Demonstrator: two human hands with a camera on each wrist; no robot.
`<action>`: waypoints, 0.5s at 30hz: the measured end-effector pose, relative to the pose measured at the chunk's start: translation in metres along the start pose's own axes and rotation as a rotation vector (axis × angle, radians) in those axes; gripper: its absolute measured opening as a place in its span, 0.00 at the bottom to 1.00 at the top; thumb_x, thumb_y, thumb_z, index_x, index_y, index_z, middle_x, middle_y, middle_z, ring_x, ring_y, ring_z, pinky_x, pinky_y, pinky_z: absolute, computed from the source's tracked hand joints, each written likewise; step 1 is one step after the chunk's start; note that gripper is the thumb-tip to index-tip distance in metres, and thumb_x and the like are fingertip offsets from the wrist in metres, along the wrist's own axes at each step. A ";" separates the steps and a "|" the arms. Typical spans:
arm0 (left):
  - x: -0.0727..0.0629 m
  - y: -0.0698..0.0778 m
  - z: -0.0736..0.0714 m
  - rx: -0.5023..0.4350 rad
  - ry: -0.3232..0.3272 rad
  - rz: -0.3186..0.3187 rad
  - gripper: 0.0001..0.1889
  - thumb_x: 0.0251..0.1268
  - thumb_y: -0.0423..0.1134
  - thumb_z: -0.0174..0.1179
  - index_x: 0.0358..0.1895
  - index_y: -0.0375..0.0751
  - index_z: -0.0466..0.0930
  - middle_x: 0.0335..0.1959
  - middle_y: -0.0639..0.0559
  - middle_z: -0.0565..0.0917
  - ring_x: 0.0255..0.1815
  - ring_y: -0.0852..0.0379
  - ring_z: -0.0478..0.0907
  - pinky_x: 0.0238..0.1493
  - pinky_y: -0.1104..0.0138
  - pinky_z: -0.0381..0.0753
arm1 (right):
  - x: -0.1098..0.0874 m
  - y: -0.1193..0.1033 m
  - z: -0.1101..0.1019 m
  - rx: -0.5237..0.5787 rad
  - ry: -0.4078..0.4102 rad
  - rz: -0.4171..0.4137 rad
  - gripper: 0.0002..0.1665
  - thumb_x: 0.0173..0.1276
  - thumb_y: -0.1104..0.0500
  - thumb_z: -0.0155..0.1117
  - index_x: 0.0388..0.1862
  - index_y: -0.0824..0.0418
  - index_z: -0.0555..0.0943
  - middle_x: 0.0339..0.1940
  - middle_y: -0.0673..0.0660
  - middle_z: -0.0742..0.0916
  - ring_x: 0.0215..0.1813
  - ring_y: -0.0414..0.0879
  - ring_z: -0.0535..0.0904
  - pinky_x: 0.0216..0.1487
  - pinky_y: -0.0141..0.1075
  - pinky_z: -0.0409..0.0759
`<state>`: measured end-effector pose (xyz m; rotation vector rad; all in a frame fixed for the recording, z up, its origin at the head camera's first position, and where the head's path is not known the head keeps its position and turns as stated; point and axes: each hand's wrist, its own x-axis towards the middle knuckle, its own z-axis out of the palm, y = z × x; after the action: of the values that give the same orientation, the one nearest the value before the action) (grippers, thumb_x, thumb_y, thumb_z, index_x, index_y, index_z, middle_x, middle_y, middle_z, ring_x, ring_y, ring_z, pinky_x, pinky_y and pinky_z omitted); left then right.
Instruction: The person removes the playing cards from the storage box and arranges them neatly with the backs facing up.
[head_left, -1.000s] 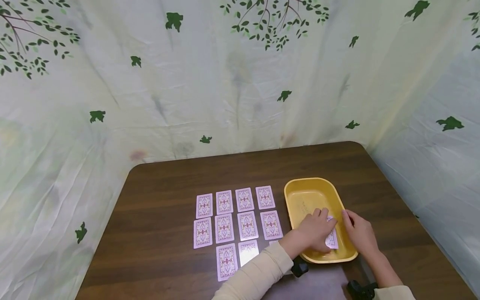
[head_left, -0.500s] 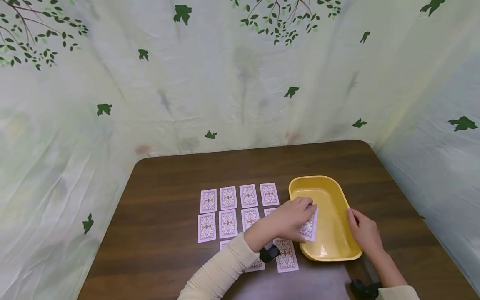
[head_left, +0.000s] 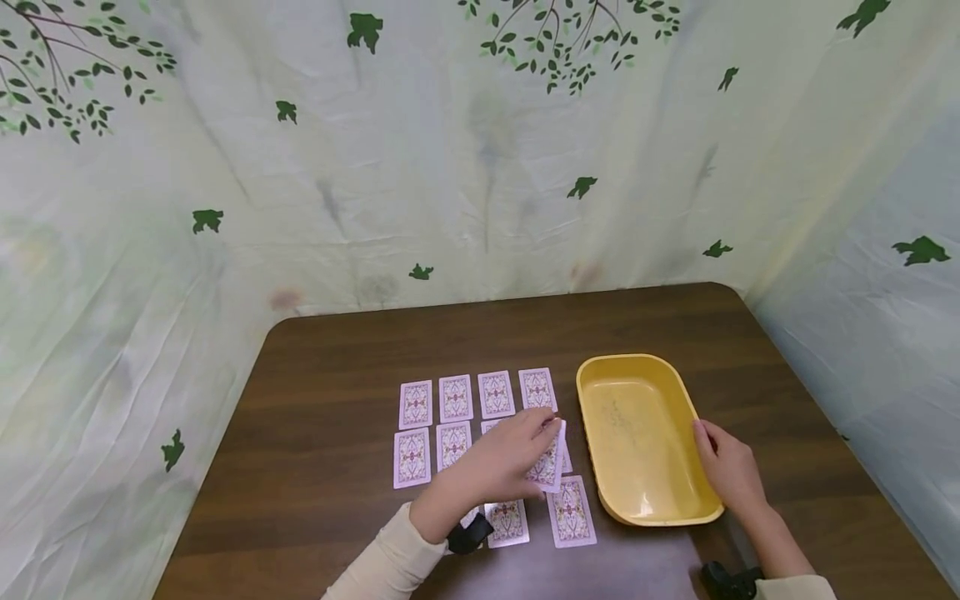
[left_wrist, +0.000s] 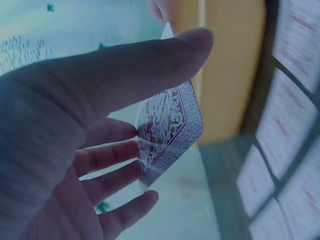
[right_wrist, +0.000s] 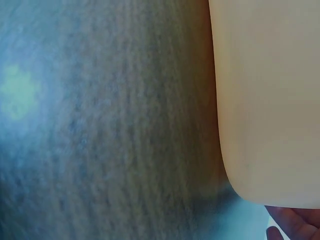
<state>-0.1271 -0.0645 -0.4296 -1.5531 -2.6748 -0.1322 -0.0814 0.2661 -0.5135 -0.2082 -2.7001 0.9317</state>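
Observation:
My left hand (head_left: 498, 458) pinches a purple-patterned playing card (head_left: 553, 467) over the right end of the laid-out cards, close above the middle row. In the left wrist view, the thumb crosses one side of the playing card (left_wrist: 172, 120) and the fingertips meet the other side. My right hand (head_left: 729, 471) grips the right rim of a yellow plastic tray (head_left: 637, 433), thumb at the edge. The right wrist view shows the underside of the tray (right_wrist: 270, 100), with a few fingers of the right hand (right_wrist: 295, 222) at its lower corner.
Face-down playing cards (head_left: 416, 405) lie in rows left of the tray, several partly hidden by the left hand and forearm. They rest on a dark brown wooden table (head_left: 322, 467). A pale curtain (head_left: 480, 217) with leaf prints hangs behind it.
My left hand has come out of the tray with the playing card and moved left over the laid-out cards. The right hand stays on the tray's rim.

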 end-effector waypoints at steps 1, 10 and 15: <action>-0.008 -0.003 0.002 -0.024 -0.009 -0.023 0.48 0.41 0.55 0.71 0.64 0.32 0.63 0.61 0.40 0.65 0.61 0.50 0.63 0.62 0.64 0.60 | 0.000 0.000 0.000 0.002 0.002 -0.002 0.25 0.74 0.55 0.43 0.50 0.78 0.74 0.45 0.75 0.79 0.46 0.69 0.75 0.43 0.59 0.71; -0.080 -0.027 0.031 -0.212 0.048 -0.221 0.45 0.36 0.46 0.75 0.62 0.31 0.67 0.61 0.39 0.66 0.61 0.45 0.64 0.60 0.58 0.64 | 0.003 0.000 -0.001 -0.001 -0.007 0.000 0.25 0.74 0.55 0.43 0.51 0.77 0.74 0.46 0.75 0.79 0.46 0.69 0.75 0.44 0.59 0.71; -0.116 -0.033 0.041 -0.268 0.092 -0.320 0.44 0.33 0.41 0.76 0.60 0.30 0.69 0.59 0.37 0.67 0.60 0.43 0.65 0.58 0.55 0.66 | 0.001 0.000 0.000 0.004 -0.025 0.026 0.26 0.75 0.54 0.42 0.52 0.77 0.73 0.47 0.75 0.78 0.47 0.69 0.74 0.45 0.59 0.71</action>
<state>-0.0981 -0.1766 -0.4814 -1.1207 -2.9026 -0.5803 -0.0819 0.2661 -0.5136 -0.2330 -2.7246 0.9527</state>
